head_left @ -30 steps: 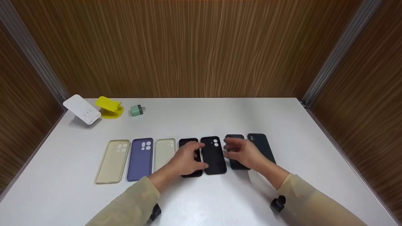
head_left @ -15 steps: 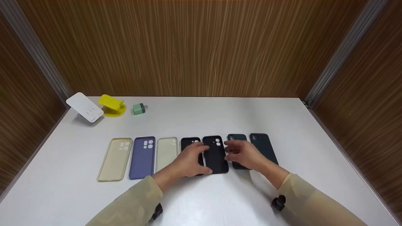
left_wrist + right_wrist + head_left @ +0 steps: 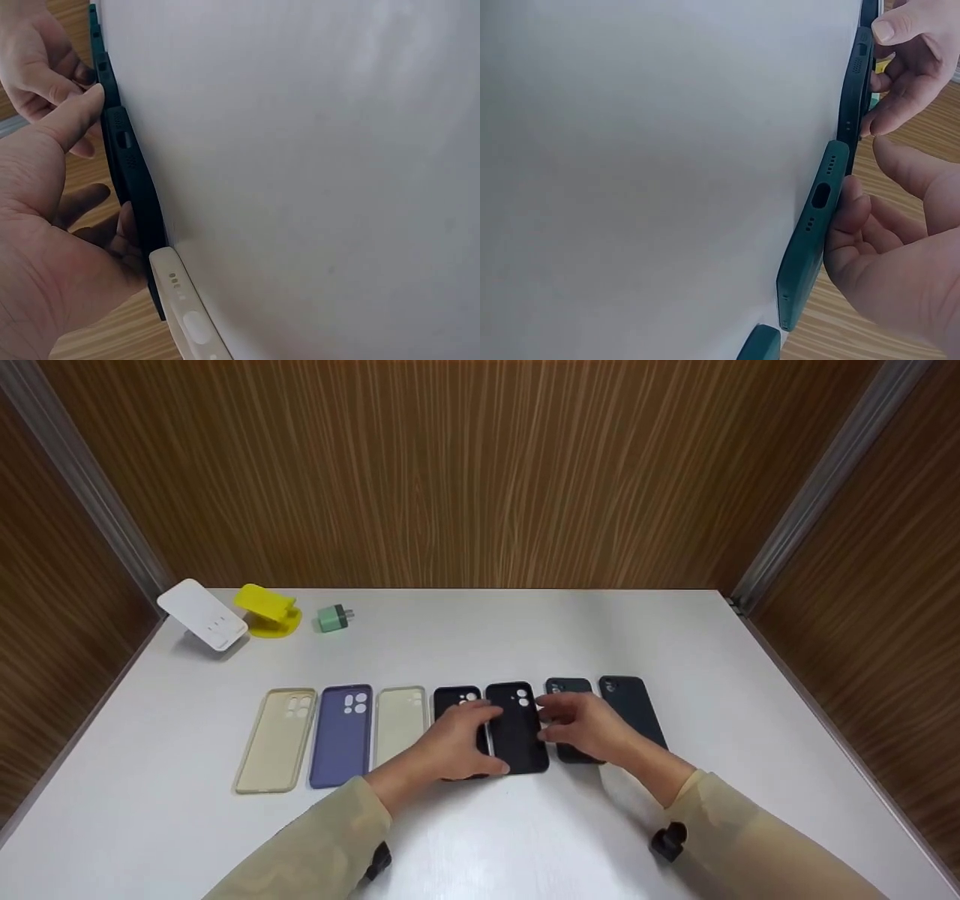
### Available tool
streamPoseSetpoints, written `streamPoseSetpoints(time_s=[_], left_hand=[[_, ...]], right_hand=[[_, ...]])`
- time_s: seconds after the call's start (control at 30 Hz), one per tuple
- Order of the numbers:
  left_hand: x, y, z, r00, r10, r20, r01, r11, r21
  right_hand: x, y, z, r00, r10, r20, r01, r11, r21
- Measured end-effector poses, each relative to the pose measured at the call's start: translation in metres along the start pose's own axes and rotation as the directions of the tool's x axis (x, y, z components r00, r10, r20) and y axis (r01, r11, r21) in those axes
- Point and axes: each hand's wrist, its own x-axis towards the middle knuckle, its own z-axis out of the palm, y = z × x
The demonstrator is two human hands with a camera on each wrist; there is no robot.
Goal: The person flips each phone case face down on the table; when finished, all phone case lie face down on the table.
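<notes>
Seven-odd phone cases aside, several lie flat in one row. In the head view my left hand (image 3: pixel 454 742) spreads over a black phone case (image 3: pixel 459 693), its thumb and forefinger at the left side of a neighbouring black phone case (image 3: pixel 517 746). Across that neighbour, my right hand (image 3: pixel 589 724) has loosely bent fingertips close to its right edge. Beneath the right hand is a dark green phone case (image 3: pixel 574 754), partly hidden. The left wrist view has the left thumb (image 3: pixel 86 109) against a dark case's end. Whether the right fingertips touch anything is unclear.
Further left are a cream-white case (image 3: pixel 397 720), a purple case (image 3: pixel 341 746) and a beige case (image 3: pixel 274 750). Another dark green case (image 3: pixel 634 709) ends the row at right. Behind stand a white stand (image 3: pixel 202 615), a yellow phone stand (image 3: pixel 268 611) and a green plug (image 3: pixel 331 619).
The view has shifted slightly. Both hands stay at the black case, the left thumb and forefinger having edged slightly rightward over it since one second ago.
</notes>
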Motion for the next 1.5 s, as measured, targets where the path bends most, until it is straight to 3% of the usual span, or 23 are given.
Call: streamPoseSetpoints(time_s=[0.4,0.7,1.13,1.5], left_hand=[[0.001,0.001,-0.002,1.0,0.03,0.008,-0.03,0.999,0.014],[0.001,0.0,-0.003,0.998,0.054,0.016,-0.054,0.998,0.008],[-0.001,0.01,-0.003,0.996,0.085,0.014,-0.085,0.994,0.062],[0.004,0.024,0.0,0.993,0.08,0.09,-0.077,0.996,-0.036]], right_hand=[[-0.002,-0.003,0.001,0.999,0.018,-0.036,-0.012,0.989,0.15],[-0.003,-0.004,0.0,0.996,0.069,-0.063,-0.046,0.952,0.304],[-0.002,-0.001,0.001,0.992,0.117,-0.053,-0.097,0.951,0.293],[-0.004,-0.001,-0.002,0.989,0.146,-0.012,-0.134,0.933,0.335]])
